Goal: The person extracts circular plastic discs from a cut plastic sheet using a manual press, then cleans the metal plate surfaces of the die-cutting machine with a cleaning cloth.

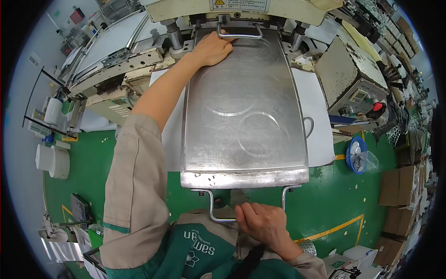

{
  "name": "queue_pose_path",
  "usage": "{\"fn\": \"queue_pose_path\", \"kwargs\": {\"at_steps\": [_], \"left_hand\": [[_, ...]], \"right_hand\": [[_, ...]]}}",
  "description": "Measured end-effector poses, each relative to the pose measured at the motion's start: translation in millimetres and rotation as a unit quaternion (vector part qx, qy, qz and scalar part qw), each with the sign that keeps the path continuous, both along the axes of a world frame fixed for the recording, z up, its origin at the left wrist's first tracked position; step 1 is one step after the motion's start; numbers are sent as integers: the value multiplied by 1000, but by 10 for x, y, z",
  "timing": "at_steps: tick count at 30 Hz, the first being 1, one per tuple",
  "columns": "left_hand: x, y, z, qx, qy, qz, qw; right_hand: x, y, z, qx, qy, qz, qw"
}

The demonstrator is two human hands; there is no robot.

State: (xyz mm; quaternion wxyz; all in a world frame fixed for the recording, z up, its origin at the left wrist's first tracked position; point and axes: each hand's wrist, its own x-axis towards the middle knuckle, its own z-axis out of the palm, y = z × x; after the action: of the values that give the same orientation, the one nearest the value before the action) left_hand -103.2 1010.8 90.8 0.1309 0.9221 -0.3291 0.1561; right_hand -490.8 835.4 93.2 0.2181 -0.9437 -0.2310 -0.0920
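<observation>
Plate (pixel 246 97) lies beyond right hand (pixel 263 223), clenched round its near handle (pixel 212 204), and beneath left hand (pixel 211 50) (grip unclear).

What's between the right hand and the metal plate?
Head view: the near handle, gripped by the right hand, meets the metal plate; green floor shows through it.

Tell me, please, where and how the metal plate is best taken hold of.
Probably by the near handle, coming from the wearer's side: its bar projects beyond the near edge of the metal plate, leaving space to wrap around.
</observation>
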Motion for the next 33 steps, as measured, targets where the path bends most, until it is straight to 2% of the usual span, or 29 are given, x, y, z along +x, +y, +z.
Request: {"fn": "queue_pose_path", "kwargs": {"at_steps": [4, 9, 14, 17, 19, 23, 24, 27, 29, 33], "left_hand": [[77, -17, -3, 93, 8, 54, 994], [61, -135, 39, 146, 8, 108, 983], [-18, -27, 104, 60, 42, 30, 997], [-38, -32, 149, 87, 79, 49, 992], [103, 57, -17, 73, 56, 32, 995], [-53, 8, 11, 9, -6, 44, 999], [-69, -22, 77, 66, 12, 55, 996], [-27, -68, 74, 124, 23, 76, 989], [-41, -42, 58, 73, 24, 56, 995], [-45, -43, 86, 75, 22, 41, 996]], "right_hand": [[4, -4, 5, 0, 4, 2, 1000], [-6, 7, 11, -5, -3, 1, 1000], [-18, -4, -22, 1, -10, 0, 1000], [-14, -9, -7, 7, -6, 2, 1000], [-6, -7, -3, 3, -10, 0, 1000], [-2, 3, 0, -1, -14, 0, 1000], [5, -8, -4, -10, -17, 12, 1000], [8, -13, -13, -13, -17, 13, 1000], [8, -18, -6, -4, -11, 15, 1000], [-2, -24, 16, 10, 1, 13, 1000]]}}
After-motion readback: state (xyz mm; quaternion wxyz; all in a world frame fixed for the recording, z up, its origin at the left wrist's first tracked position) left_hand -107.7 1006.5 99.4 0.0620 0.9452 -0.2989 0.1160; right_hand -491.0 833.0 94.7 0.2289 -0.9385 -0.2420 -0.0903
